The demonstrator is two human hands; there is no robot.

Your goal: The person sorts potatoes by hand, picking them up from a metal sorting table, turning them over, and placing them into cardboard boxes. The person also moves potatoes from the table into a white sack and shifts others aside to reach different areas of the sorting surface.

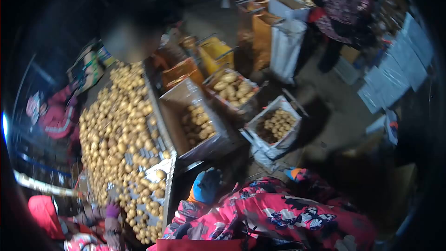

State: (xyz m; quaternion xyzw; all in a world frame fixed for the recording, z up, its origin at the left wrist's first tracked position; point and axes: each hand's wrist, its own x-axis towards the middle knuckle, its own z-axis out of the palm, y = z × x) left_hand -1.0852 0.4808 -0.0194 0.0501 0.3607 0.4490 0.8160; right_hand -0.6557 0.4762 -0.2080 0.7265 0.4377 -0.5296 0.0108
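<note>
My left hand (206,186), in a blue glove with an orange cuff, is raised beside the metal edge of the potato table. Its fingers are blurred, and I cannot make out anything in it. Only a bit of my right hand (291,173) shows, also gloved in blue, close to the bottom of a white sack (265,153); its fingers are hidden. Small potatoes (278,124) lie inside that sack, which is held wide at the top. Just beyond my left hand stands a plastic-lined cardboard box (174,107) partly filled with potatoes.
On the left, many potatoes (116,135) cover a sloping table with a metal rim (168,176). Further off are a fuller potato box (232,88), a yellow crate (216,56) and a tall white sack (285,49). Other people work at left and back right; flat bags (395,72) lie at right.
</note>
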